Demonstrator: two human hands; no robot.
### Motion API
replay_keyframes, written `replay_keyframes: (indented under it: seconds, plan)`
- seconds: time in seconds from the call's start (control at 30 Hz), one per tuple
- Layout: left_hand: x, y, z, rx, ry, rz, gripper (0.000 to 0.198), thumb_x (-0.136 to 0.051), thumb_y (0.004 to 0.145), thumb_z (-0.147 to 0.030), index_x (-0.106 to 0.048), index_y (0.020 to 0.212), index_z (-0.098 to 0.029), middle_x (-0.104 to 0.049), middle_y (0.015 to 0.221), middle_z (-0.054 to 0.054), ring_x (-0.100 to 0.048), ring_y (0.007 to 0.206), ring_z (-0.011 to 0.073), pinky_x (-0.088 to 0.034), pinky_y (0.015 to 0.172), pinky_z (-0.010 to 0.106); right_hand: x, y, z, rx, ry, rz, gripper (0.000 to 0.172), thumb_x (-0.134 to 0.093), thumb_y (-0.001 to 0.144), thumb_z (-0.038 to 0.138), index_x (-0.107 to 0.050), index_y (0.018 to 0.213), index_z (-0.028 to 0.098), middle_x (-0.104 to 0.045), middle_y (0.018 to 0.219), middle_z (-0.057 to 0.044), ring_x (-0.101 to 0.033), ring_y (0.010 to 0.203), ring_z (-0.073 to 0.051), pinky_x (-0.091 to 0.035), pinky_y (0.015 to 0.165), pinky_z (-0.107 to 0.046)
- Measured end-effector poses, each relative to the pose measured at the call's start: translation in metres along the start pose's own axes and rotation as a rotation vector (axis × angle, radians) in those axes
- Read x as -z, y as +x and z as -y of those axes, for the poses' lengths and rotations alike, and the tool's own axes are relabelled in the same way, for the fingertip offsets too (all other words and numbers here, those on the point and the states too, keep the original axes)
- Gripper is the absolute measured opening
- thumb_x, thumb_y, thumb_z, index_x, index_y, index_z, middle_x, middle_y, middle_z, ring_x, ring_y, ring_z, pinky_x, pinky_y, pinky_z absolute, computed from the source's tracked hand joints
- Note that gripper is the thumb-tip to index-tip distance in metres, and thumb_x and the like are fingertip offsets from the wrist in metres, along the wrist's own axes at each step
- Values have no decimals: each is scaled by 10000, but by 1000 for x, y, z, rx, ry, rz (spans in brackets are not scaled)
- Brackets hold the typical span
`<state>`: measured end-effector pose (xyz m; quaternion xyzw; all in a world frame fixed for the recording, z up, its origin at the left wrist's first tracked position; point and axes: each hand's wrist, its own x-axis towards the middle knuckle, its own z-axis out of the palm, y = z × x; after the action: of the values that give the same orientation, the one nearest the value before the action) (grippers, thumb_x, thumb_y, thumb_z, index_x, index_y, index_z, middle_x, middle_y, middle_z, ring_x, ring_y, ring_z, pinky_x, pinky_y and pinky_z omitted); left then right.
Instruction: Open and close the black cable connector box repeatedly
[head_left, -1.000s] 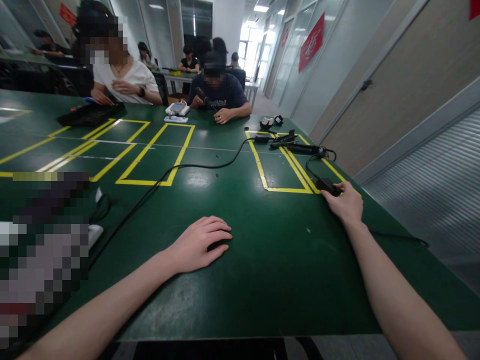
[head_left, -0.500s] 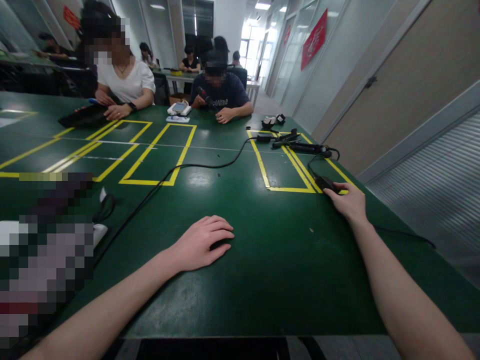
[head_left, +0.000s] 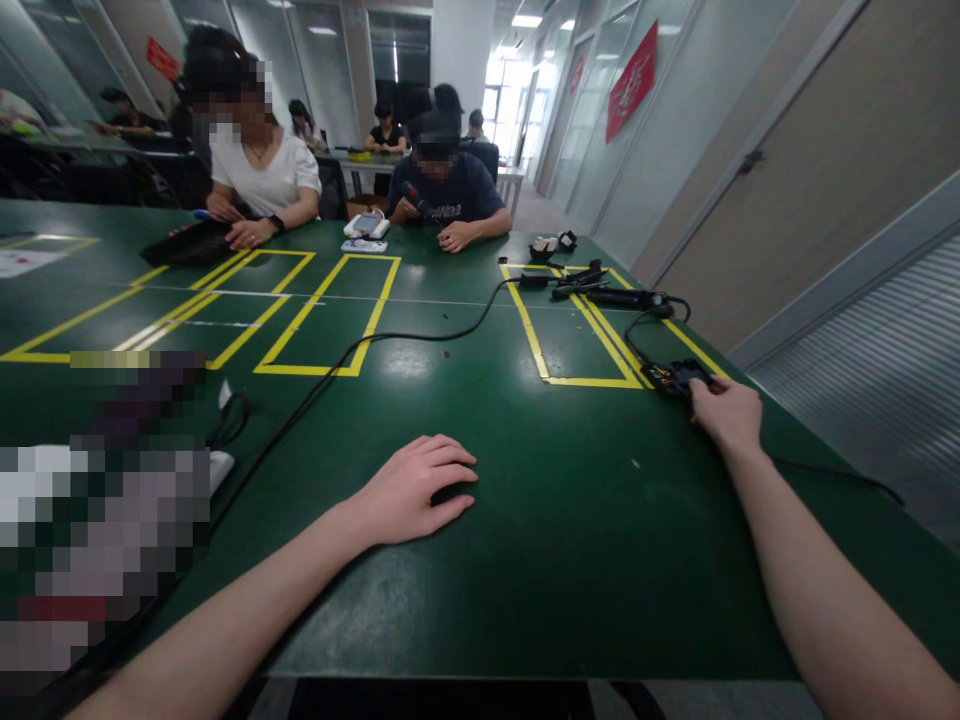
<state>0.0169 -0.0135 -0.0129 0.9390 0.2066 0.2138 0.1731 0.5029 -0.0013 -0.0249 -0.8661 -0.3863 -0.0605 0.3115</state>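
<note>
My left hand (head_left: 420,490) lies palm down on the green table (head_left: 540,560), fingers stretched and slightly spread, holding nothing. At the right, my right hand (head_left: 727,412) grips a small black casing (head_left: 667,377) by its near right edge, with the thumb on top. The casing's open side shows, with coloured wires inside. A short black cable (head_left: 631,335) runs from it towards a long black tool-like piece (head_left: 626,298) lying beyond. Beside that piece sit several slim black parts (head_left: 581,283), too dark to tell apart.
Yellow tape (head_left: 536,340) marks rectangles on the table. A long black cord (head_left: 300,405) crosses from the left front to a black block (head_left: 534,281). Two co-workers, one in a white shirt (head_left: 259,180), one in a dark shirt (head_left: 469,195), sit across. A pixelated area covers the left front.
My right hand has shifted slightly right and turned the black casing, so its wired inside now shows. My left hand stays on the table. The whole view has moved a little.
</note>
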Motion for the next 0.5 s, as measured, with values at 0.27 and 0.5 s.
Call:
replay_keyframes:
  seconds: [0.27,0.5]
  plan:
    - [0,0,1,3,0,2,182,-675,984,-293,-744,1120,-193,-745,1230,78,-668,1185,259,-538,1012,440,14,-12,26,-93,-18,33,649,-762,829,437,-667,1332,38,-696,1244,-242,-640,1116,-359,-482,935,-411]
    - [1,1,1,4,-2,10,174,-659,992,-285,-739,1118,-196,-746,1237,82,-668,1185,258,-537,1013,446,19,-11,27,36,-49,-14,566,-760,828,402,-682,1283,76,-677,1086,-167,-614,1025,-310,-461,839,-378]
